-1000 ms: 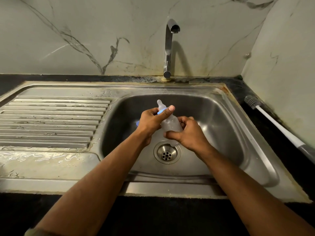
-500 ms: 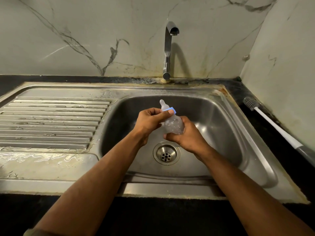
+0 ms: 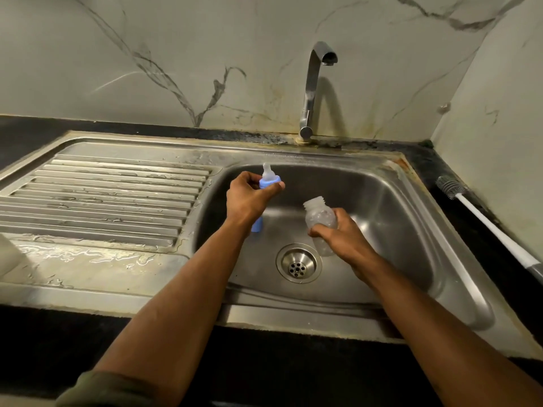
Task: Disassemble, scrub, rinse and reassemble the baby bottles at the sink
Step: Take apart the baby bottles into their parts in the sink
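Note:
My left hand grips a blue screw collar with its clear nipple pointing up, over the left part of the sink basin. To its right, apart from it, my right hand holds the clear bottle body, tilted with its open threaded neck up and to the left, above the drain. Just under my left hand a second blue piece shows; I cannot tell whether the hand holds it.
The tap stands behind the basin, with no water running. A wet ribbed drainboard lies to the left. A white-handled bottle brush lies on the dark counter at the right. Part of a white object shows at the left edge.
The collar with the nipple has come off the bottle. My left hand moved left and up with it, and my right hand moved right and down with the bottle body.

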